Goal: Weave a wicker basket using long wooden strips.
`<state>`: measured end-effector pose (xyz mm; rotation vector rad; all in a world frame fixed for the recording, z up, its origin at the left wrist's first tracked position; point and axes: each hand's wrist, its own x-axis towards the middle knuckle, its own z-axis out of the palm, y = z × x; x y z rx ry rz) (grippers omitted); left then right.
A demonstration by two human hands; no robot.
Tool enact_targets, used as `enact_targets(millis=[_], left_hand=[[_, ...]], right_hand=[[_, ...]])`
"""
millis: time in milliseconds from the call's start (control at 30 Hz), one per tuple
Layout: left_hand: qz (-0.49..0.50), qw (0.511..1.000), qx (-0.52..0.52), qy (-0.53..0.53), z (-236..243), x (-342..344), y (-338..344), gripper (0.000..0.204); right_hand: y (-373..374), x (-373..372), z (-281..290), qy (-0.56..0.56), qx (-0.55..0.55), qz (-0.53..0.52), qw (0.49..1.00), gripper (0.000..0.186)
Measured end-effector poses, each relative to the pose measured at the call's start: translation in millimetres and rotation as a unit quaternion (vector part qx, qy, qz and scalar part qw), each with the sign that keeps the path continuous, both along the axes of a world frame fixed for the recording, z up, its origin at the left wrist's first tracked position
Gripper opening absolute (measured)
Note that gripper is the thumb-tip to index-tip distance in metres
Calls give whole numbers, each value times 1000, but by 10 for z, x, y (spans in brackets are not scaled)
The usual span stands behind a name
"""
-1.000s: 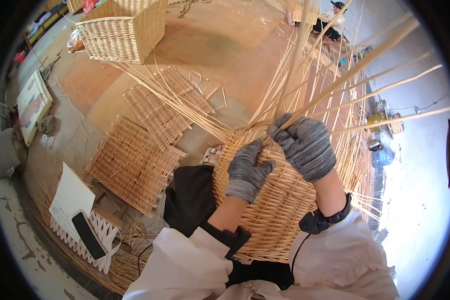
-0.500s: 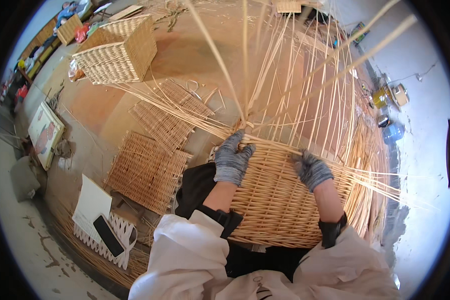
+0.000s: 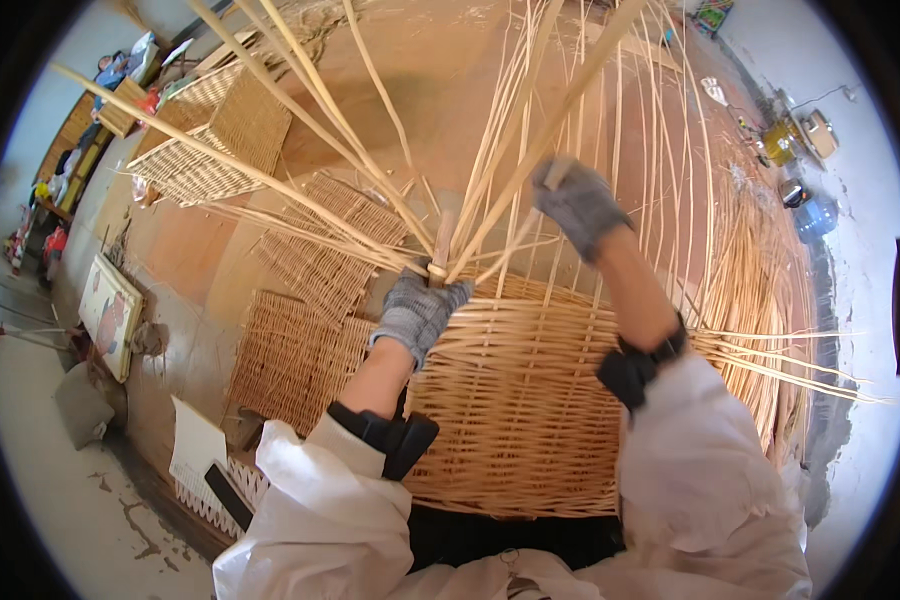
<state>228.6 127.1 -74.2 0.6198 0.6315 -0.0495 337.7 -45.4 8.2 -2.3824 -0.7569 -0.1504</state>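
Note:
A woven wicker basket [image 3: 515, 400] lies across my lap, long pale canes rising from its top edge. My gloved left hand [image 3: 420, 310] is closed round its upper left corner, where a short thick stake [image 3: 442, 240] stands among fanned canes. My gloved right hand [image 3: 578, 200], blurred and raised above the rim, has its fingers closed round a light cane [image 3: 515, 240] that slants up from that corner.
A square wicker basket [image 3: 240, 140] stands at upper left. Woven panels [image 3: 295, 360], a framed board [image 3: 105, 310], paper [image 3: 195, 445] and a black phone [image 3: 228, 497] lie left. Cane bundles [image 3: 745, 300] lie right, near a water jug [image 3: 815, 213] by the wall.
My right hand has risen from the basket's rim to above it. My left hand and the corner sit further left in view, with thick canes now fanned toward the upper left.

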Motion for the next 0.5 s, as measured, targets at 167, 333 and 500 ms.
enact_targets(millis=[167, 333, 500], left_hand=[[-163, 897, 402, 86, 295, 128, -230, 48], [-109, 910, 401, 14, 279, -95, -106, 44], [59, 624, 778, 34, 694, -868, -559, 54]], right_hand=[[-73, 368, -461, 0, 176, -52, 983, 18], [-562, -1130, -565, 240, 723, -71, 644, 12], [-704, -1224, -510, 262, 763, -107, 581, 21]])
